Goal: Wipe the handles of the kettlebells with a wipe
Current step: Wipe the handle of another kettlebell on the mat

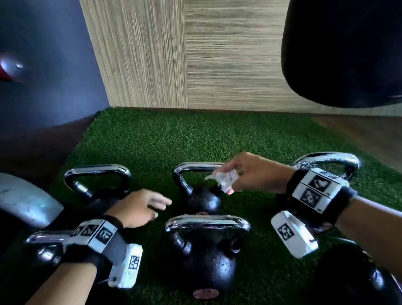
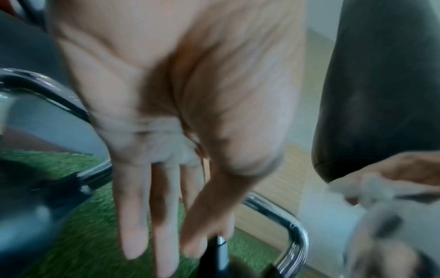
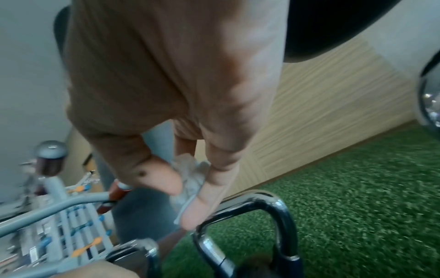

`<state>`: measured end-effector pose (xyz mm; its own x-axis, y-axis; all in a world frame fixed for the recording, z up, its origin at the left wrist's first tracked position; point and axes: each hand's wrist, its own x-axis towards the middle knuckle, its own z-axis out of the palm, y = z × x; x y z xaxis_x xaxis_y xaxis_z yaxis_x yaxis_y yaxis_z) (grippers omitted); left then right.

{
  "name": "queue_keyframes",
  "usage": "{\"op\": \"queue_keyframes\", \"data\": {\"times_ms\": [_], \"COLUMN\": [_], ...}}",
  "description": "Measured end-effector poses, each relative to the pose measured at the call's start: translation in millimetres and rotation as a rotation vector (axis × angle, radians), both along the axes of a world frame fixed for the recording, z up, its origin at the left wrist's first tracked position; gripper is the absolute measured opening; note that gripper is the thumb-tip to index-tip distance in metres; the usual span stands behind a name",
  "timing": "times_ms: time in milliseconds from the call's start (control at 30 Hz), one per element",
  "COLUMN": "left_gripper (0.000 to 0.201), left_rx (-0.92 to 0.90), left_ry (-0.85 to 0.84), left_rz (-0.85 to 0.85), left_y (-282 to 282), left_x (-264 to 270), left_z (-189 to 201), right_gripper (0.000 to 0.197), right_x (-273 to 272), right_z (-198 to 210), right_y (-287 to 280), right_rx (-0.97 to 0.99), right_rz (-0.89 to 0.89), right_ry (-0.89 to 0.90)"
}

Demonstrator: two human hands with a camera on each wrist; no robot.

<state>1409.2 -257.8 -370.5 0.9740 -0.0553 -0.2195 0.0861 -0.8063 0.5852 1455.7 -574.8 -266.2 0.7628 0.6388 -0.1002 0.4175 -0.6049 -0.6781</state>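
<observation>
wipe: crumpled white wipe [image 1: 225, 180], pinched in the right hand, sitting right at the 3 o'clock end of the middle kettlebell's handle; can't tell if it's actually touching the chrome

right hand: right hand [image 1: 252, 172] comes in from 3 o'clock, thumb and fingers closed on the wipe; the right wrist view shows the wad squeezed between thumb and fingers just above the chrome bend

left hand: left hand [image 1: 137, 207] low at about 8 o'clock from that kettlebell, palm down, fingers straight and a bit spread, holding nothing

middle kettlebell: middle kettlebell [image 1: 201, 199], black ball, chrome handle [image 1: 198, 167], upright on the green turf [image 1: 173, 137]

other kettlebells: near kettlebell [image 1: 208, 262] at 6 o'clock, one at 9 o'clock [image 1: 96, 177], one at 3 o'clock [image 1: 330, 160] behind the right wrist

labels: pinkish round tag on the near kettlebell, too blurry to read; wrist bands carry black and white square codes

background: wood-look wall [image 1: 201, 47] at 12 o'clock, big black bag [image 1: 354, 48] hanging at 2 o'clock
</observation>
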Motion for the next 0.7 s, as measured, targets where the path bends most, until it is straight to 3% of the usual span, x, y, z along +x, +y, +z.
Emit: {"op": "queue_keyframes", "data": {"times_ms": [100,200,300,433,567,700], "left_gripper": [0.059,0.063,0.071,0.071,0.094,0.093], "left_rx": [-0.038,-0.192,-0.273,-0.224,-0.167,-0.169], "left_ry": [0.198,0.263,0.228,0.118,0.009,-0.026], "left_rz": [-0.11,-0.079,-0.061,-0.115,-0.148,-0.105], "left_y": [-3.6,-7.0,-17.2,-37.5,-51.6,-56.7], "left_x": [-28.4,-46.2,-54.0,-61.8,-65.6,-66.1], "left_z": [-15.7,-33.3,-48.0,-58.4,-63.1,-61.5], "right_gripper": [0.033,0.022,0.021,0.019,0.02,0.016], "right_x": [-28.0,-48.1,-64.1,-77.3,-83.3,-84.5], "right_z": [2.3,-2.8,-6.0,-8.7,-10.3,-5.1], "right_y": [1.6,7.9,15.9,29.9,37.2,16.8], "right_rx": [-0.031,-0.094,-0.098,-0.136,-0.299,-0.473], "right_rz": [0.092,0.109,0.08,0.073,0.07,0.011], "right_ry": [-0.065,-0.276,-0.39,-0.412,-0.476,-0.511]}}
